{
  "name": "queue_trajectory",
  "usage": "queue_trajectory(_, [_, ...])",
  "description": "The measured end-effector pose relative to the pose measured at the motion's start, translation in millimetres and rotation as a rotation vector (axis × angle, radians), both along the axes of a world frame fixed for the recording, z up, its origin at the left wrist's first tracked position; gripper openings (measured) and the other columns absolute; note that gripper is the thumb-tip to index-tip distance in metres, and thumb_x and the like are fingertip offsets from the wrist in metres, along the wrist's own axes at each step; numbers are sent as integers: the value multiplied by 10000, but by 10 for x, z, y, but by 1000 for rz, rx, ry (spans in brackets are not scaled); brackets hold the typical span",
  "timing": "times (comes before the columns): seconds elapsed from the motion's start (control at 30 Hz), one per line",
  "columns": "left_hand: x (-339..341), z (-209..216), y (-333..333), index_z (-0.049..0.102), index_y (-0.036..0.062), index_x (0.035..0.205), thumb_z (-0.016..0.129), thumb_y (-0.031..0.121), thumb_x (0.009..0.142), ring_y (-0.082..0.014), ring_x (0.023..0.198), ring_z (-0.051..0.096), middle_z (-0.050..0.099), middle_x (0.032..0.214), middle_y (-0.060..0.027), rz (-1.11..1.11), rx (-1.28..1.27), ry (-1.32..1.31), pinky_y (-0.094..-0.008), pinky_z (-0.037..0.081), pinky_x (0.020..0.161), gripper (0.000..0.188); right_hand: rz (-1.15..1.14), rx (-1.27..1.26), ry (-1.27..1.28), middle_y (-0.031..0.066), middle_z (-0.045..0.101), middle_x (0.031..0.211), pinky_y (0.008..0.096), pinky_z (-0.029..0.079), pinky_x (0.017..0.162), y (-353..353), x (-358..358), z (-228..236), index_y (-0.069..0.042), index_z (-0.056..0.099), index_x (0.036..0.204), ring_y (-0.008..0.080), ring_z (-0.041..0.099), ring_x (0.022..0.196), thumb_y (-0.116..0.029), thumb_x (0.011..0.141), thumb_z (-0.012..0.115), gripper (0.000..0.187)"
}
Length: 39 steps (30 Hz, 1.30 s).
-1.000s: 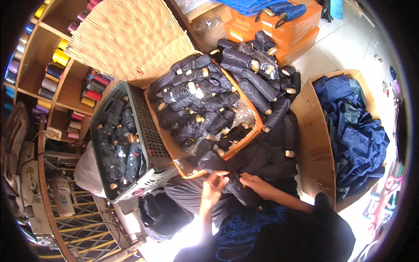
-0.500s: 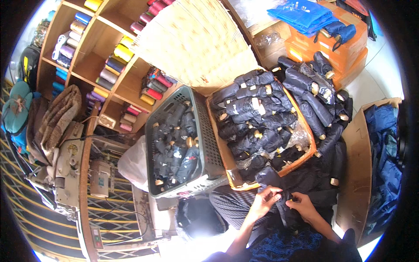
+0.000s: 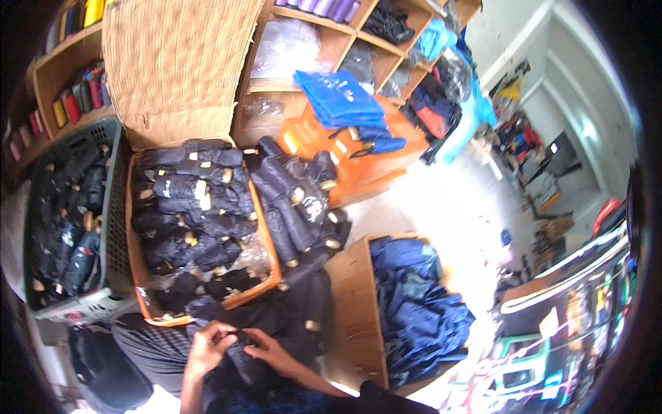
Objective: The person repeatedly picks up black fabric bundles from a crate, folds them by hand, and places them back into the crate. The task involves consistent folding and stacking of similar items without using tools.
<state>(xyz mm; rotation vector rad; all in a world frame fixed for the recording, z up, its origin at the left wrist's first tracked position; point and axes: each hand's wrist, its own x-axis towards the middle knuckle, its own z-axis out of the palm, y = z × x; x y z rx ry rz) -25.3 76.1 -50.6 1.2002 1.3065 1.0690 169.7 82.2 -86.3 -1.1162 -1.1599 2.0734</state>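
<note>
My left hand [image 3: 209,345] and my right hand [image 3: 269,350] are close together over my lap, both closed with fingertips pinching dark cloth. What they hold looks like a folded black umbrella [image 3: 241,360], partly hidden by the fingers. Just beyond the hands stands an orange-edged carton [image 3: 274,241] full of similar rolled black umbrellas [image 3: 200,169] with pale ends. More black umbrellas [image 3: 283,214] are piled against its right side. Left of it, a dark green plastic basket [image 3: 118,207] holds several more.
A cardboard box [image 3: 352,303] of crumpled blue cloth [image 3: 420,310] stands right of my lap. Behind are an orange box [image 3: 386,162] topped with blue bags [image 3: 338,100], and a wooden shelf [image 3: 331,34]. The carton's raised flap [image 3: 176,69] blocks part of the shelving with thread spools [image 3: 72,107].
My view has swung to the right, so everything sits further left and the room on the right shows. Both hands keep their pinch on the black umbrella over my lap.
</note>
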Motion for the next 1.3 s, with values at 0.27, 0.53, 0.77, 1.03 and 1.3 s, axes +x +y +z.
queue_trajectory(0.27, [-8,136,39,684,39,954,746,43,777,-86,629,478,536,718,-15,-46,-2,101,-248,392,572,187,24,80,-127,4,539,1040,220,399,696,71,-13,143,-79,486,1250,62,471,829,-281,884,663,454])
queue_trajectory(0.53, [-76,306,22,659,14,1048,652,12,852,-148,756,586,599,863,-75,-109,36,159,-265,454,668,196,-50,211,-96,99,508,1172,306,427,884,60,-77,63,-64,432,1297,176,485,1090,-249,885,678,514])
queue_trajectory(0.77, [-49,375,-40,661,-20,979,660,-33,820,-153,813,599,595,910,-89,-43,83,209,-268,483,709,159,-46,153,-36,67,539,1053,259,443,801,59,-47,137,-57,442,1260,123,528,956,-186,886,677,460])
queue_trajectory(1.03, [-77,387,-3,648,-29,876,700,-46,761,-157,690,595,589,797,-86,-25,69,290,-271,469,627,127,-5,203,-60,56,546,1025,255,445,780,109,-65,213,-44,441,1248,108,533,926,-160,895,664,433])
queue_trajectory(1.3, [17,325,-25,610,-18,776,707,-66,714,-193,665,588,573,767,-96,56,112,333,-302,463,607,124,16,239,-81,35,553,1008,244,432,751,139,-34,190,-57,454,1237,96,525,893,-147,893,662,412])
